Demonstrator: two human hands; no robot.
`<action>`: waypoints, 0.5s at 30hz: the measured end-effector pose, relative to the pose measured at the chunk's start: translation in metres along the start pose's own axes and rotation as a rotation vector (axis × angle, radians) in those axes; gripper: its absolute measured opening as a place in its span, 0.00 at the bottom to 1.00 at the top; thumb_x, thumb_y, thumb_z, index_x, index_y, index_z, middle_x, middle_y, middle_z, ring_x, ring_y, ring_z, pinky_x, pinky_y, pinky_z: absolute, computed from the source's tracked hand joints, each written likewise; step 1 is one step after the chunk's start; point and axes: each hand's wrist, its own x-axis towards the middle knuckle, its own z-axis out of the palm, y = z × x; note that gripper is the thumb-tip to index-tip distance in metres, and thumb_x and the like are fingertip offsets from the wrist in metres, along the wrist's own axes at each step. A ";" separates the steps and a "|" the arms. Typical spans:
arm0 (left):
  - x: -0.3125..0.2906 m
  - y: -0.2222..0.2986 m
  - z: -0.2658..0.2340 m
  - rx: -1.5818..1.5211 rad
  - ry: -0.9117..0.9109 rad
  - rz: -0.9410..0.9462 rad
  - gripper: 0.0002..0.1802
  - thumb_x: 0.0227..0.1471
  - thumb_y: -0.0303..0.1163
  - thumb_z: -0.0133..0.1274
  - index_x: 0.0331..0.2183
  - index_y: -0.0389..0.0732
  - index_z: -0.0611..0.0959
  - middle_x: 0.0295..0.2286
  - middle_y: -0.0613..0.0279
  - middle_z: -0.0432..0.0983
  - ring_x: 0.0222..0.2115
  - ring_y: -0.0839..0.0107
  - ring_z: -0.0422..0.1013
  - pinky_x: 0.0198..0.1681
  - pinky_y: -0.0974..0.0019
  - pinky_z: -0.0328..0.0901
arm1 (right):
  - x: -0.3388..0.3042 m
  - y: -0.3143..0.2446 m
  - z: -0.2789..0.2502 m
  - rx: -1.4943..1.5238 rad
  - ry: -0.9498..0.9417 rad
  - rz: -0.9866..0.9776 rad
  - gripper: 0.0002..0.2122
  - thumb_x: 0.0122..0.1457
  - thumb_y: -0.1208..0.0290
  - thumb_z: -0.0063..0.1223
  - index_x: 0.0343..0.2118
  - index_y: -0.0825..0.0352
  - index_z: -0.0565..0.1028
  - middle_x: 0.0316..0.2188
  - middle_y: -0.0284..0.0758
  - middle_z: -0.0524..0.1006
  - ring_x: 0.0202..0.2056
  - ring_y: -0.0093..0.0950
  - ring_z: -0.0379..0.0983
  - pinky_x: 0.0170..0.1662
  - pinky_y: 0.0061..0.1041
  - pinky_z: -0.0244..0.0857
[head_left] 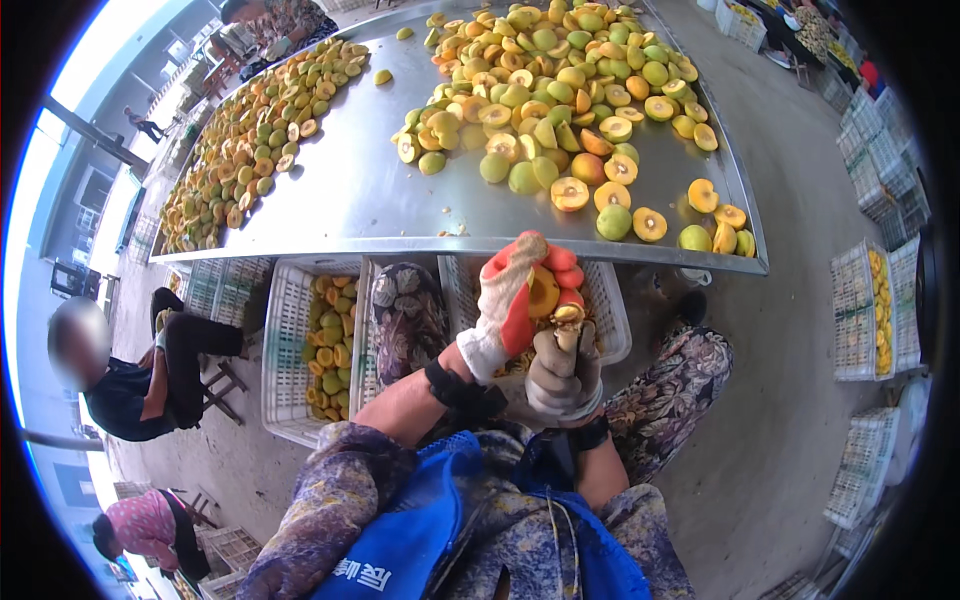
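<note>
Steel table [360,190] heaped with halved fruit, upper frame; I work seated below its edge.

White slatted crates [290,350] sit under the table lip, likely to catch fruit. My left hand [515,295], in an orange-and-white glove, is clasped round a yellow peach half [543,292] at centre frame, cut face toward my right hand [562,370], whose fingers wrap a small pitting tool [568,318]. No labels legible.

The peach half [543,292] is yellow-orange, cut face turned toward the right, cupped in the gloved left hand [515,295] above a white crate. A small tool [568,318] (its tip at the fruit's lower edge) sticks up from the gloved right hand [563,372].
</note>
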 end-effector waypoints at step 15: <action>-0.015 0.222 -0.144 1.514 0.466 0.243 0.18 0.59 0.37 0.57 0.46 0.36 0.82 0.35 0.66 0.81 0.37 0.77 0.74 0.43 0.71 0.70 | -0.012 -0.003 -0.081 0.664 0.584 -0.486 0.19 0.63 0.54 0.55 0.43 0.69 0.77 0.19 0.20 0.59 0.15 0.13 0.54 0.16 0.16 0.43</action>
